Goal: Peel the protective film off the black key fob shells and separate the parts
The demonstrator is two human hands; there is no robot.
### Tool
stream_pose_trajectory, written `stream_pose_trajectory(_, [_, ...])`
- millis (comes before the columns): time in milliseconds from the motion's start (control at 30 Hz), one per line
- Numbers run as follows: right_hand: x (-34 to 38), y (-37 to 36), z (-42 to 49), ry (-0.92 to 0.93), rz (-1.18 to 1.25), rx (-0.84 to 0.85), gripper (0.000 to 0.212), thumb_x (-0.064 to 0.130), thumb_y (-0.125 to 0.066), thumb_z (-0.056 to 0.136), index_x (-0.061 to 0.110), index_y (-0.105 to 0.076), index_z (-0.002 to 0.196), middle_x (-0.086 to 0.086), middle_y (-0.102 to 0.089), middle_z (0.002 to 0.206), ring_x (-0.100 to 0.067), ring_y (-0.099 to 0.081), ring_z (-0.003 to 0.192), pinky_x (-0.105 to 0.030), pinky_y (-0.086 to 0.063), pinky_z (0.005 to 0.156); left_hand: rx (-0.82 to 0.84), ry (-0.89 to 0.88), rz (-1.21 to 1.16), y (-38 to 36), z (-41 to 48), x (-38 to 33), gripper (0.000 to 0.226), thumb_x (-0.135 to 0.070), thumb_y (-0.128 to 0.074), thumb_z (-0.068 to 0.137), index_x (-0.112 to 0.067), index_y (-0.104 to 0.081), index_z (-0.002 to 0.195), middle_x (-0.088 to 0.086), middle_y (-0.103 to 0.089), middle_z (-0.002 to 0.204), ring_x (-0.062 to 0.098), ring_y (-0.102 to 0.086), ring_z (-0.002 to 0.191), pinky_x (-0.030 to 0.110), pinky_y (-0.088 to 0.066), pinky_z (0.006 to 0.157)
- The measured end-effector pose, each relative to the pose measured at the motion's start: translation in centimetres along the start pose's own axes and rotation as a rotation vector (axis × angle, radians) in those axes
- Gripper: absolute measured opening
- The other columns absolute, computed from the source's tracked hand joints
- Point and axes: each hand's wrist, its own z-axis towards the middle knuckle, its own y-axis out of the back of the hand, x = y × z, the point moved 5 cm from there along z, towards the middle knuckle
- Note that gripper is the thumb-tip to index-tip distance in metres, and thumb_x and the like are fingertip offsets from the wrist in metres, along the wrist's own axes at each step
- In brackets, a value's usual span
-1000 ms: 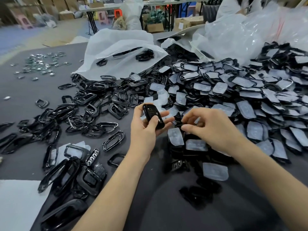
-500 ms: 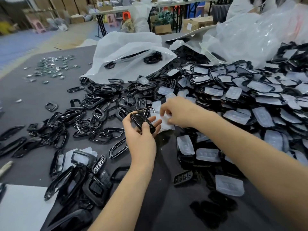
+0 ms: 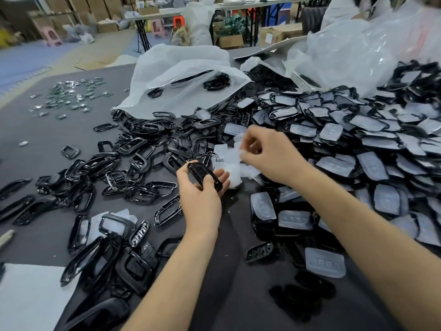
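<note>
Key fob shell gripped in my left hand; right hand pinches blurred film.
Film-covered shells heaped right, bare frames left, white plastic bag behind.

The key fob shell was glossy black plastic. The film covering shells at 3 o'clock was frosted and translucent. The worktop was matt dark grey, perhaps cloth. Small bright metal parts gleamed at 10 o'clock.
</note>
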Motion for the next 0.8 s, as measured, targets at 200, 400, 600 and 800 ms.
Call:
stream_pose_trajectory(200, [-1.5,0.8,-3.8,-0.207,0.812,-0.134,0.025,-0.013,-0.055,0.087,0.008,-0.064,0.099,-0.012,-0.06,0.076,-0.025,-0.072,0.071,-0.024,-0.056,0.06,0.096,-0.052,0.045,-0.6,-0.7,-0.5,0.033,0.004,-0.037,0.1,-0.026,-0.047,0.107,0.016,-0.069,0.092,0.024,-0.074,0.083,0.026,-0.058,0.069])
stream_pose_trajectory(400, [-1.9,0.1,-5.1,-0.352,1.283,-0.09,0.011,0.008,-0.067,0.072,0.005,-0.062,0.081,-0.004,-0.064,0.066,-0.022,-0.071,0.071,-0.02,-0.056,0.062,0.217,-0.115,0.11,-1.7,-1.7,-1.0,0.02,0.002,-0.045,0.099,-0.01,-0.061,0.101,0.005,-0.074,0.091,0.02,-0.073,0.086,0.022,-0.057,0.069])
stream_pose_trajectory(600, [-1.6,0.7,-5.4,-0.379,1.323,-0.083,0.015,0.006,-0.065,0.069,0.005,-0.057,0.082,-0.012,-0.071,0.075,-0.018,-0.072,0.07,-0.016,-0.055,0.058,0.26,-0.111,0.126,-2.1,-2.2,-0.9,0.017,0.001,-0.047,0.098,-0.006,-0.063,0.096,0.01,-0.075,0.09,0.021,-0.073,0.085,0.022,-0.056,0.07])
stream_pose_trajectory(800, [-1.5,0.5,-5.6,-0.407,1.338,-0.056,0.033,0.004,-0.062,0.072,0.007,-0.063,0.105,-0.014,-0.07,0.074,-0.021,-0.072,0.068,-0.02,-0.055,0.056,0.29,-0.114,0.143,-2.3,-2.5,-0.7,0.023,0.003,-0.047,0.098,-0.01,-0.065,0.092,0.005,-0.075,0.083,0.017,-0.073,0.079,0.019,-0.055,0.068])
